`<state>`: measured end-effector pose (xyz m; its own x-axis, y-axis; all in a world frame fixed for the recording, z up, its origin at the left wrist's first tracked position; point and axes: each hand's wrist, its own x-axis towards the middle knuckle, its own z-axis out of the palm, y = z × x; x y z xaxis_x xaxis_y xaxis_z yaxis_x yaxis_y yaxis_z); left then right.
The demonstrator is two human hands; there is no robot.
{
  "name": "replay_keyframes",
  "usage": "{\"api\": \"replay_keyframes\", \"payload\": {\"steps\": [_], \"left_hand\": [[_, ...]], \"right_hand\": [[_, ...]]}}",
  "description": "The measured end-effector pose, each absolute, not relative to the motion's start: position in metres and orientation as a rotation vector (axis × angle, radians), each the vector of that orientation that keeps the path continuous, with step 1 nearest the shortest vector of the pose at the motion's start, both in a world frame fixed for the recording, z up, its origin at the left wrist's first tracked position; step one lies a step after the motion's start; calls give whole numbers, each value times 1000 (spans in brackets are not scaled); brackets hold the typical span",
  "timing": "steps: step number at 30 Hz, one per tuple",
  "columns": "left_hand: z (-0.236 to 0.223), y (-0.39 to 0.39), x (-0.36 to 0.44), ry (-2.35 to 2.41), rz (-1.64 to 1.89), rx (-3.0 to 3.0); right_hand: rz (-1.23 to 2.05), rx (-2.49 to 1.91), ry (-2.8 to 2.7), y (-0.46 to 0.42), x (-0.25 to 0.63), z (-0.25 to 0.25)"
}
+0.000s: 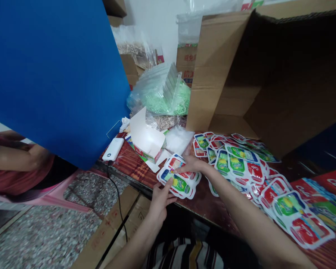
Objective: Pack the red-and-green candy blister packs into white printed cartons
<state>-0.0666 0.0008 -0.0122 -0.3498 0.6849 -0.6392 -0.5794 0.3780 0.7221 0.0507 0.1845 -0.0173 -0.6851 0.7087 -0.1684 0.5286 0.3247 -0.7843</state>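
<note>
My left hand [159,200] is nearly closed, thumb on top and fingers at the near edge, pinching a small stack of packets [179,185]; my right hand [192,164] reaches over its far side, fingertips touching, though I cannot tell whether it grips. The stack sits between my hands, above the table [134,164], a glossy wood-grain surface. The top packet looks like "Sprite": green, with yellow lemons and a white, bottle-like outline; its long axis slants, blue end away to the left, striped end nearer me to the right. Beside it lies a red one. Right of my hands spreads a heap of similar slick packets [238,164], and farther right, printed cartons [324,194] read "Cola". Just beyond my left hand stands an open carton [147,140], smooth white inside.
</note>
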Motion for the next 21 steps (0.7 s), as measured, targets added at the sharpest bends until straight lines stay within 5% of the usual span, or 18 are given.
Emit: {"api": "replay_keyframes", "payload": {"steps": [15,21], "left_hand": [[-13,-1,-51,1300,1515,109],[-3,-4,-57,1275,1489,663]], "right_hand": [[1518,-1096,-1979,125,78,-26],[1287,-921,-1752,97,98,-18]]}}
